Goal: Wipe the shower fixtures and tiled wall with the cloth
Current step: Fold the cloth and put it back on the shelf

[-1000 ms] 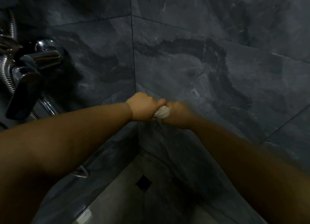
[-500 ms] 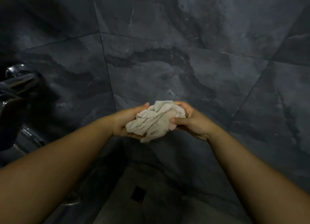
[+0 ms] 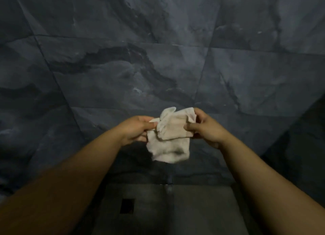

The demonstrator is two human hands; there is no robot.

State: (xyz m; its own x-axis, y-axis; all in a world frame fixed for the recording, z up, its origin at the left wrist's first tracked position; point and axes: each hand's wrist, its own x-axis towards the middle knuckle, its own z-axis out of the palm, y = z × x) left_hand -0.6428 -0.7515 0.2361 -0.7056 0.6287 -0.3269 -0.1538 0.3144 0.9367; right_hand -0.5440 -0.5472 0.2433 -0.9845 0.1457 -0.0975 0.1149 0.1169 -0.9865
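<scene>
A pale, damp-looking cloth (image 3: 169, 138) hangs partly unfolded between my two hands, in front of the dark marbled tiled wall (image 3: 123, 73). My left hand (image 3: 137, 129) pinches the cloth's left edge between thumb and fingers. My right hand (image 3: 202, 127) pinches its upper right corner. The lower part of the cloth dangles free, with a dark smudge near its bottom edge. No shower fixtures appear in this view.
Below the wall lies a grey shower floor (image 3: 193, 208) with a small square drain (image 3: 127, 205) at lower left. A darker wall section (image 3: 299, 138) closes in on the right.
The cloth went from a tight twist between both fists to a crumpled bundle, and now hangs spread between my hands. My view swung right, so the chrome fixtures left the frame.
</scene>
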